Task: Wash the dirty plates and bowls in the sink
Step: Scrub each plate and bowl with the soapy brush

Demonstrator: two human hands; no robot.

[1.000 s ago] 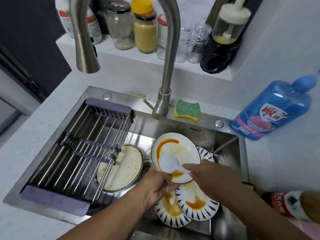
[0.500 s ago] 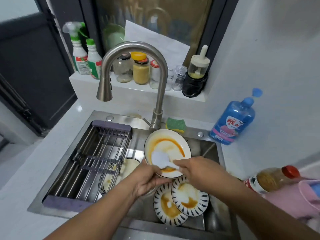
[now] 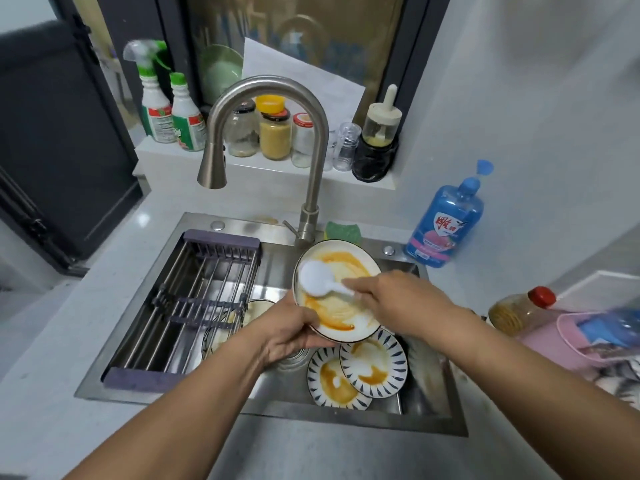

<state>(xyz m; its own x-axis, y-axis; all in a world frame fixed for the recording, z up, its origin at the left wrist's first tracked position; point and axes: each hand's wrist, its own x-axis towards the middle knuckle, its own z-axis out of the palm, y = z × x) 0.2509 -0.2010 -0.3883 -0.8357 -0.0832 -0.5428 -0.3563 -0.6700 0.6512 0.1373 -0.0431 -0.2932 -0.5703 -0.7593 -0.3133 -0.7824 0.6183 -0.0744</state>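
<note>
Left hand [image 3: 287, 336] clasps the sauce-smeared plate [image 3: 349, 268] by its rim, right hand [image 3: 401, 303] apparently pinches the spoon [image 3: 317, 277]; a slip risks chipping the patterned plates [image 3: 374, 365] beneath.

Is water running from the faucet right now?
No, no stream of water shows below the faucet spout.
</note>
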